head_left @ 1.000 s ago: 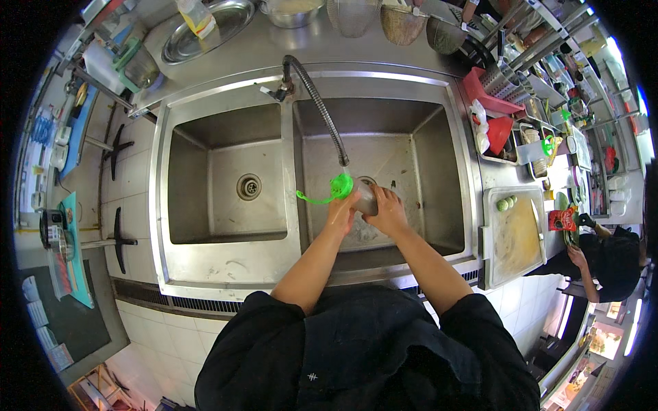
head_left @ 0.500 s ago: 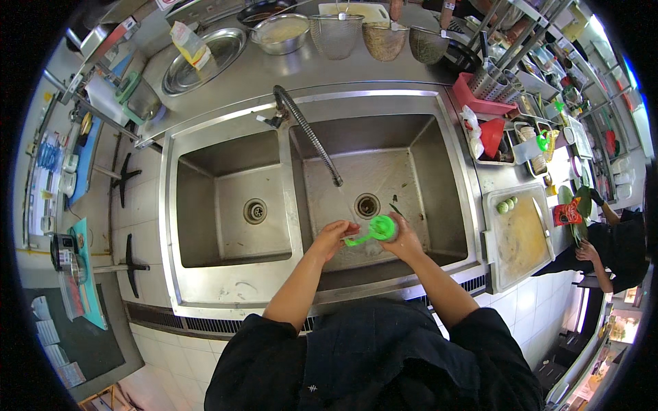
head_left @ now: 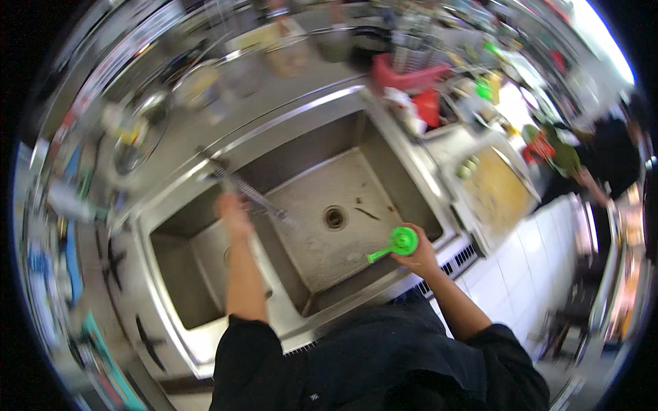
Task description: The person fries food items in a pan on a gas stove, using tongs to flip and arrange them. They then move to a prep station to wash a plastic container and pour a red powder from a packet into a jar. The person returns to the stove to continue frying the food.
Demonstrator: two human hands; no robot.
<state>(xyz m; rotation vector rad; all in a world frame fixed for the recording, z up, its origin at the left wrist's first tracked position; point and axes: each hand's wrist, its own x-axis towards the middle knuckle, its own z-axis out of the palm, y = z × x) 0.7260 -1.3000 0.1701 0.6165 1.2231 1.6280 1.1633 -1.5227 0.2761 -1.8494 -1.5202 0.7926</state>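
Observation:
My right hand [head_left: 421, 256] is closed round a container with a bright green flip-top lid [head_left: 403, 241], held over the near right part of the large sink basin [head_left: 308, 178]. The lid's narrow green flap points left, and its body is mostly hidden by the lid and fingers. Farther left, my left hand [head_left: 233, 211] is reached out beside the spring-hose faucet [head_left: 247, 188]. Motion blur smears its fingers, so I cannot tell whether it touches the faucet. A thin dark green strip [head_left: 367, 214] lies right of the drain [head_left: 335, 218].
A smaller basin [head_left: 185, 260] adjoins on the left. Right of the sink is a cutting board [head_left: 493, 188] with small round green produce [head_left: 467, 166]. A pink basket [head_left: 408, 72] and red item [head_left: 428, 107] sit behind. A person [head_left: 603, 164] in dark clothing stands at right.
My left hand has left the green-lidded container and swung left toward the faucet. The right hand has carried the container a little to the right. The whole view has turned and blurred.

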